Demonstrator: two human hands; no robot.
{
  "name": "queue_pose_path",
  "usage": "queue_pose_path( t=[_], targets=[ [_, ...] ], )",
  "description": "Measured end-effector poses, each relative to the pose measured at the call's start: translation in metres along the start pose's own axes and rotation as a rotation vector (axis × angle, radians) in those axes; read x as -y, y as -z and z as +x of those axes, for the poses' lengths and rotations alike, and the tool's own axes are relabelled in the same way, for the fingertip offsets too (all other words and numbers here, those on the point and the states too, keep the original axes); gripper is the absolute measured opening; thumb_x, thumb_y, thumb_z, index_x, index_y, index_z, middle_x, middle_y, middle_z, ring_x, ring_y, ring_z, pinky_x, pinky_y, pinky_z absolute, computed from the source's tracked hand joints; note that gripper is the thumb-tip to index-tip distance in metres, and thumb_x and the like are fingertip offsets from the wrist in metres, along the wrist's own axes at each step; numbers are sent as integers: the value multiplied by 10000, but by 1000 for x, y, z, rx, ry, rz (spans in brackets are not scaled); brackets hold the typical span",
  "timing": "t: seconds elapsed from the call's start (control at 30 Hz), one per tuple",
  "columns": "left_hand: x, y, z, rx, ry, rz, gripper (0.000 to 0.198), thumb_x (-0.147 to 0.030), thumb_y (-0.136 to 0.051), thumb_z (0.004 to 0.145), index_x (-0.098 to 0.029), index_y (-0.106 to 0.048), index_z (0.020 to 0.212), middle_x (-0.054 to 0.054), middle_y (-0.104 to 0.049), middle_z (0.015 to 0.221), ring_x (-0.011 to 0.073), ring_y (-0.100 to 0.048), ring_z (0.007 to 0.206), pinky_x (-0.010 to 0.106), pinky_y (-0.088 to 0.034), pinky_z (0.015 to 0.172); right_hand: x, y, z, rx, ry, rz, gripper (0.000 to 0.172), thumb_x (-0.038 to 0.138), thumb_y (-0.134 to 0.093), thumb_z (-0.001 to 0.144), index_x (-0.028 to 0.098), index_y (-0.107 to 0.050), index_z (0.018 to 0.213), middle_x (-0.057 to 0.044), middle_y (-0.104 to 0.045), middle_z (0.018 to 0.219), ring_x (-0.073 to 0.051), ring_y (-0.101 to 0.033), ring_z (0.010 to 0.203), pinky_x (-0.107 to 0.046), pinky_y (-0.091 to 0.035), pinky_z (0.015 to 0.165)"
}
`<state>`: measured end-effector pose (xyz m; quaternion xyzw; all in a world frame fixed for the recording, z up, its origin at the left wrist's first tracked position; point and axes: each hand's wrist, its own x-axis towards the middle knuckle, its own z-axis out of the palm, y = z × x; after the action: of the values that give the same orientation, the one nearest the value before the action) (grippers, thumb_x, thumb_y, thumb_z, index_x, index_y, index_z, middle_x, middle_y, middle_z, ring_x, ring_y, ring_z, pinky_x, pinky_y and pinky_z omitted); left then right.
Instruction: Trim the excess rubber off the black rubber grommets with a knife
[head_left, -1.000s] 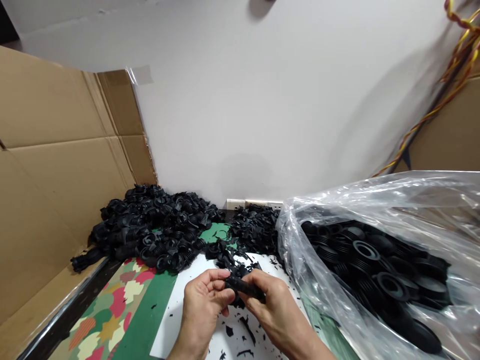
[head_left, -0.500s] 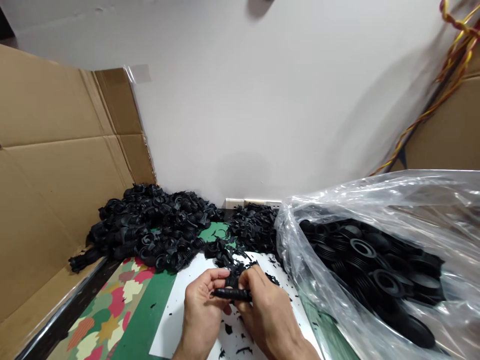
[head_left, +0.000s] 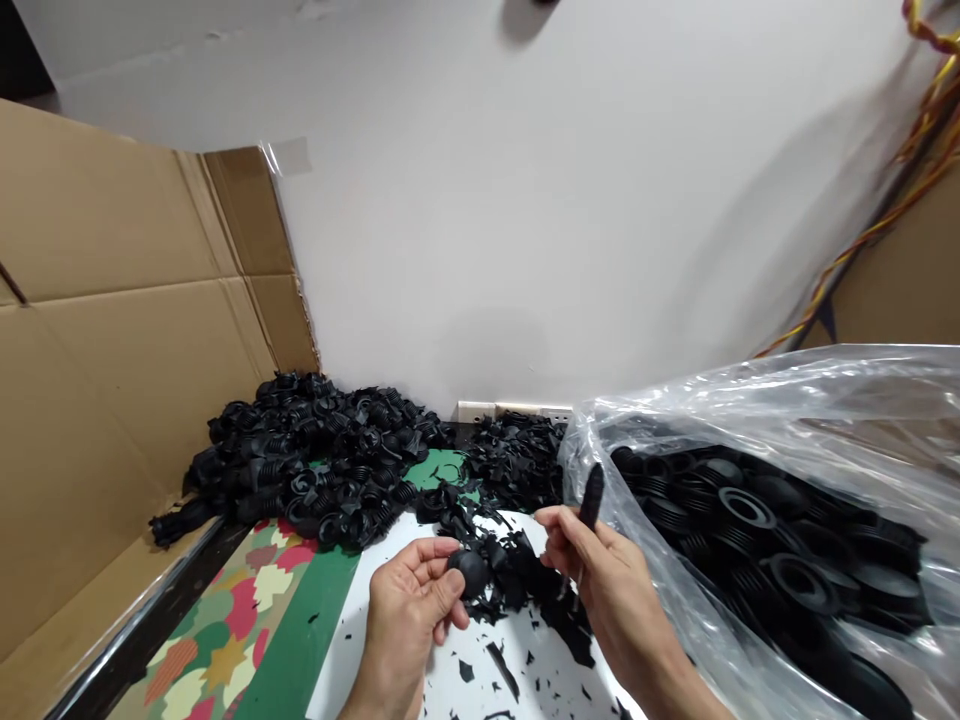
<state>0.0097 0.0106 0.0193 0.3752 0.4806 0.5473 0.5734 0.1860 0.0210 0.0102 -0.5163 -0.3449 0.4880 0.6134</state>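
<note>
My left hand [head_left: 412, 605] pinches a black rubber part [head_left: 470, 573] between thumb and fingers; its rounded, dome-like face shows. To the right, my right hand [head_left: 600, 580] is closed around a slim tool with a ribbed black handle [head_left: 592, 497], which sticks up past the fingers. Thin metallic bits show below that hand, but the tool's working end is unclear. Between the hands lies a clump of black rubber scraps [head_left: 521, 565] on a white sheet [head_left: 480, 690], with small shreds scattered nearer me.
A large heap of ribbed black rubber parts [head_left: 322, 450] sits at the back left, against a cardboard panel [head_left: 135, 380]. Black trimmings [head_left: 517, 455] are piled by a wall socket strip [head_left: 510, 409]. At right, a clear plastic bag [head_left: 825, 400] holds many black rubber parts [head_left: 750, 530].
My hands have come apart: the right hand moved right and turned the tool's handle from level to upright. The left hand keeps the rubber part, now with its domed face showing.
</note>
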Motion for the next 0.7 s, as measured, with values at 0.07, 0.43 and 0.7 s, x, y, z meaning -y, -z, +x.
queue_pose_path(
  t=[0.07, 0.43, 0.7],
  targets=[
    [0, 0, 0, 5, -4, -4, 289, -235, -783, 593, -113, -661, 825, -13, -622, 593, 57, -522, 400, 148, -269, 364, 3, -1, -3, -3, 65, 10, 433, 615, -608, 724, 192, -690, 773, -2, -500, 638, -187, -473, 648, -305, -398, 611],
    [-1, -1, -2, -32, -7, 18, 309, -192, -782, 559, -127, -656, 833, -6, -656, 621, 63, -530, 400, 144, -271, 356, 3, -8, -10, 219, 2, 83, 469, 636, -659, 687, 177, -563, 665, 71, -411, 410, -117, -428, 406, -267, -375, 465],
    [-2, -6, 1, -113, -108, 55, 293, -89, -769, 461, -135, -691, 740, -3, -679, 551, 108, -558, 445, 193, -446, 411, -7, -9, -6, 245, -1, 70, 429, 582, -686, 692, 179, -545, 655, 65, -452, 417, -110, -432, 407, -272, -420, 476]
  ],
)
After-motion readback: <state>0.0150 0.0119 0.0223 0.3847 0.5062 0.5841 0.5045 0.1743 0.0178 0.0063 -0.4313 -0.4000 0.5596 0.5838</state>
